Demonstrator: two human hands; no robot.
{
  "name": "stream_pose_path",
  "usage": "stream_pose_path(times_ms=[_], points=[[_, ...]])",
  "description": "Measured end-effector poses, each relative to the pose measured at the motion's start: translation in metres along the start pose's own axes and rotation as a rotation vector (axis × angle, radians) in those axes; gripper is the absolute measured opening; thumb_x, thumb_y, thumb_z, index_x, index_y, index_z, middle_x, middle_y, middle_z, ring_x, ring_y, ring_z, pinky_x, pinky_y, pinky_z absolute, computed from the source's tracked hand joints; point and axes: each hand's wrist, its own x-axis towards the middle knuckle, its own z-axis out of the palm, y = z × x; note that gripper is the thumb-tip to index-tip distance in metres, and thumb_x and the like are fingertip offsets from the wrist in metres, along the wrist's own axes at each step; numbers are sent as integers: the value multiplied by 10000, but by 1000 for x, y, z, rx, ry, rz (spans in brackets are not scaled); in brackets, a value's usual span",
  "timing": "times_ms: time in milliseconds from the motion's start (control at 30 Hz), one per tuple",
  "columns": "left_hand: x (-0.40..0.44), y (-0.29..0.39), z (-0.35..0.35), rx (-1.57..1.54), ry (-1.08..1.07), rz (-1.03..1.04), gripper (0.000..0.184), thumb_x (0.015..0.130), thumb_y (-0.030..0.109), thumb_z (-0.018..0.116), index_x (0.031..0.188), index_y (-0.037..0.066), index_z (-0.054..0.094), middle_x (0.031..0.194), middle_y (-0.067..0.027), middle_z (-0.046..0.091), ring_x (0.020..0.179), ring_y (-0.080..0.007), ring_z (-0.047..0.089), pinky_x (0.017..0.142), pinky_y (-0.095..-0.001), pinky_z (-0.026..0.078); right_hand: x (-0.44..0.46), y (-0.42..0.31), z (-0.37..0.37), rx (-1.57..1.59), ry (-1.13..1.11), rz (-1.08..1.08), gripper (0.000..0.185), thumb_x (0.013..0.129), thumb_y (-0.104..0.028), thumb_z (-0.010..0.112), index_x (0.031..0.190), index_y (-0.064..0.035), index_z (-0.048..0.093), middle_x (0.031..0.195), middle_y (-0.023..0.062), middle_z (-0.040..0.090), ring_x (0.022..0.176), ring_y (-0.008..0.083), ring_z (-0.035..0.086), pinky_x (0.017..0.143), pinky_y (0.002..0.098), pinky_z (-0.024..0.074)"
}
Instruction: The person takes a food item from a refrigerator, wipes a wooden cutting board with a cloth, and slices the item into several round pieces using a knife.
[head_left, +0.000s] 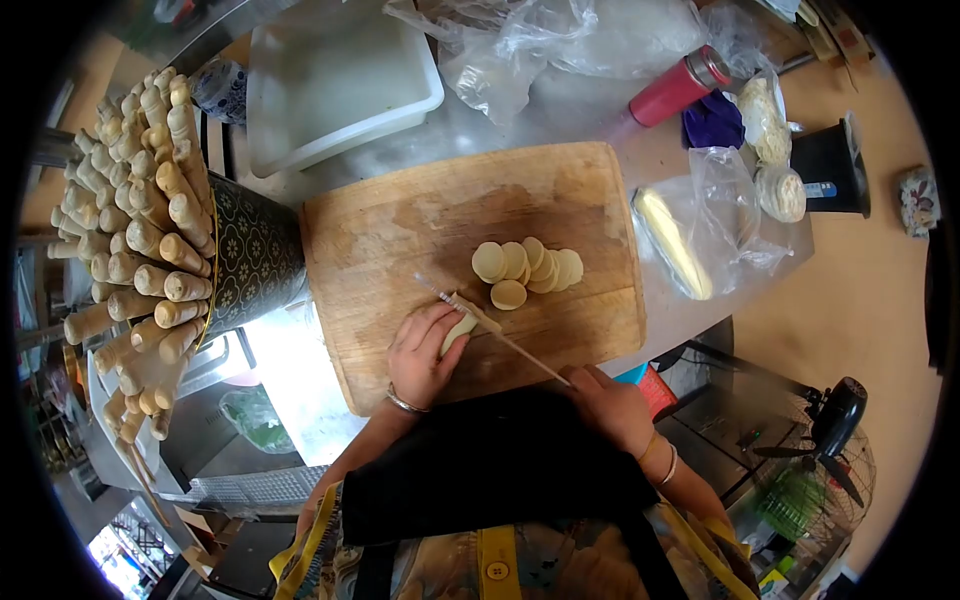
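My left hand [425, 350] holds a pale, smooth roll [458, 335] on the wooden cutting board [400, 220], its fingers curled round it. My right hand [610, 405] grips a knife [530, 358] whose thin blade, seen nearly edge-on, slants up and left past the cut end of the roll. A tan strip lies along the blade there; whether it is a slice or part of the knife I cannot tell. Beyond the blade, several round pale slices [489, 262] overlap in a row, with one slice [508, 294] just in front of them.
A white plastic tub [345, 85] stands behind the board. At left, a patterned bin [255, 255] holds many tan sticks [150, 215] with rounded ends. To the right are a yellowish roll [675, 243] on clear plastic, a red flask [680, 87] and a fan [830, 430].
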Motion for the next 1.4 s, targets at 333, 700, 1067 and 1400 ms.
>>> stream_pose_path(times_ms=[333,700,1067,1400], points=[[-5,-6,3,91,2,44,272,677,101,784,894,19,642,967,-121,637,893,-315,610,773,-372,511,0,-7,-3,-215,-22,-114,297,834,-108,527,1124,-171,516,918,55,598,571,272,629,445,384,498],[-1,-6,2,60,-20,17,254,698,101,773,908,36,648,978,-106,641,875,-303,623,754,-359,515,15,-6,0,-142,-192,-57,235,854,-101,498,1086,-124,465,870,120,609,605,333,637,464,434,505],[3,-4,1,-6,-14,-66,272,694,84,773,935,51,651,997,-80,651,878,-269,639,745,-336,518,44,-3,35,-73,-212,62,160,878,-109,494,1021,-83,427,758,196,616,644,422,618,525,511,487],[-2,-6,0,-100,25,-45,295,699,71,763,976,51,664,1048,-88,652,924,-278,626,802,-350,505,17,3,-8,223,20,47,144,900,-165,508,1009,-98,441,783,207,602,715,450,594,600,517,480]])
